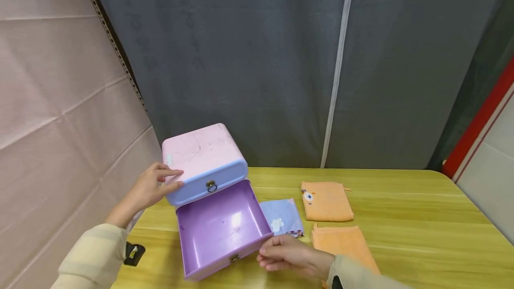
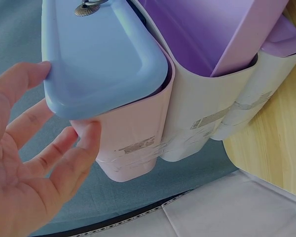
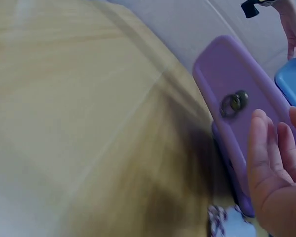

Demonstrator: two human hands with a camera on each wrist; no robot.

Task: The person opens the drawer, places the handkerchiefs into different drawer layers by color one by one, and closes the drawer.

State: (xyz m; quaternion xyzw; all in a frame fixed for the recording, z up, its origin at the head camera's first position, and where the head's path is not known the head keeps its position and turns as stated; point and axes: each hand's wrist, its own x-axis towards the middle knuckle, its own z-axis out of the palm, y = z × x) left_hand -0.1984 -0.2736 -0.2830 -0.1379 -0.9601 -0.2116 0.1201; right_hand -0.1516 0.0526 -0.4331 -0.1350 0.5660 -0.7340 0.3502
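- Hands: apart from each other, neither clamped on anything.
- Left hand: fingers spread, fingertips on the left end of the light-blue plastic drawer front and its rounded pink case, at 2 o'clock from the hand. Light touch, no wrap; probably steadies the stack.
- Right hand: fingers loosely bent, just beside the right front corner of the open purple plastic drawer. Contact: can't tell. Likely there because that corner is its nearest edge.
- Purple drawer: at 10 o'clock from right hand, jutting toward 5 o'clock from under the pink case. Left wrist view puts its back end in a white case, which likely carries the overhang.
- Dark metal ring pulls: one on blue front, one on purple front.
- Folded blue cloth with white patch: 12 o'clock from right hand, against or just beside the drawer.
- Folded orange cloths: one with a small motif at 1 o'clock; one at 2–3 o'clock, part-hidden by right forearm. Folding presumably keeps them flat.
- All on yellow wood-grain bench; dark grey curtain at 12.
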